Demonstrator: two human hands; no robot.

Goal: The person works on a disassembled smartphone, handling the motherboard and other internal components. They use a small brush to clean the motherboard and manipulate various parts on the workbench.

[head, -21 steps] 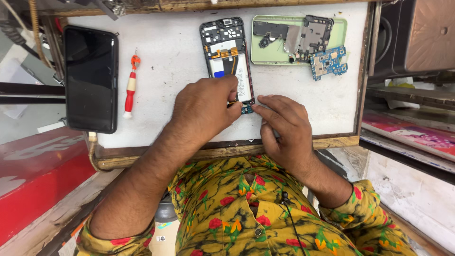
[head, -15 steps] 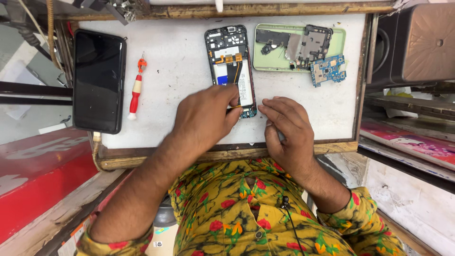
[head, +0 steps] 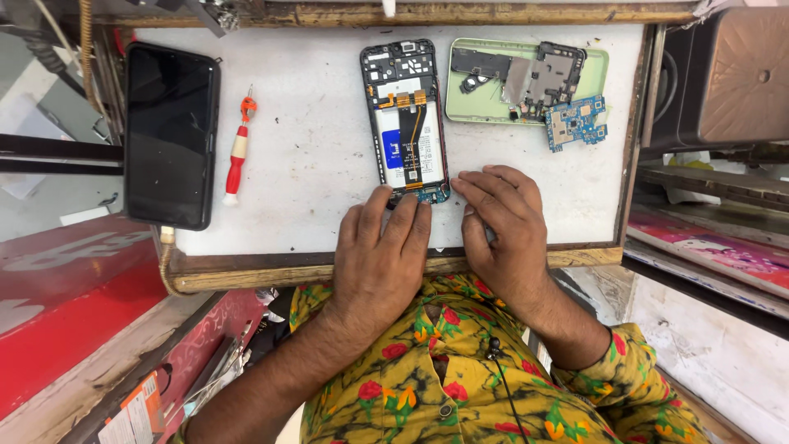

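Opened phone [head: 407, 123] is touched at its lower end by both hands, left [head: 382, 255] and right [head: 505, 226] (fingers spread, nothing pinched); exposed flex could be snagged.

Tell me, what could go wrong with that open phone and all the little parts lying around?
The left hand and right hand press at the opened phone, so its thin orange ribbon cable might tear. The blue circuit board hangs over the green tray rim and could get knocked.
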